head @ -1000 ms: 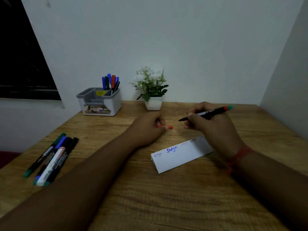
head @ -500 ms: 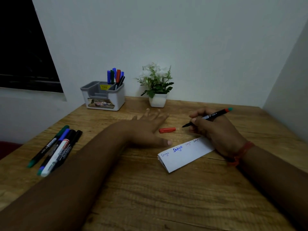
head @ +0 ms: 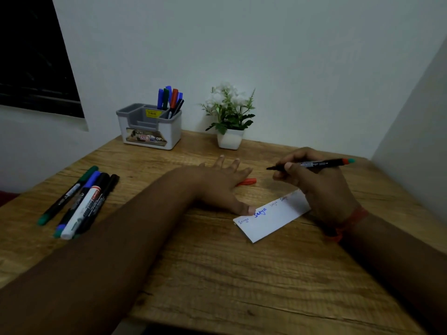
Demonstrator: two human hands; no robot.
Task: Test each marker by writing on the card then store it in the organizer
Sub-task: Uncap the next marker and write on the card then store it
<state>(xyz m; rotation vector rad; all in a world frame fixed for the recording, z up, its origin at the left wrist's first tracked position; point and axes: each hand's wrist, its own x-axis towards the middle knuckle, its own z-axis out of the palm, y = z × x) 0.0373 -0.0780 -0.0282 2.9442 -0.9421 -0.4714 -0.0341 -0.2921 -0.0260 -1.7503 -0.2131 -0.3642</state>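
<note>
The right hand (head: 321, 187) holds an open marker (head: 312, 163) tight in its curled fingers, tip in the air, just above the far end of the card (head: 271, 220). The left hand (head: 225, 182) lies flat with fingers spread out, its thumb touching the card's near edge. The orange cap (head: 248, 182) lies on the table (head: 217, 274) beside that hand. This looks like the writing step. Next, the tip must come down on a bare part of the card. More markers (head: 79, 204) wait near the left edge. The organizer (head: 150, 128) sits at the back edge.
</note>
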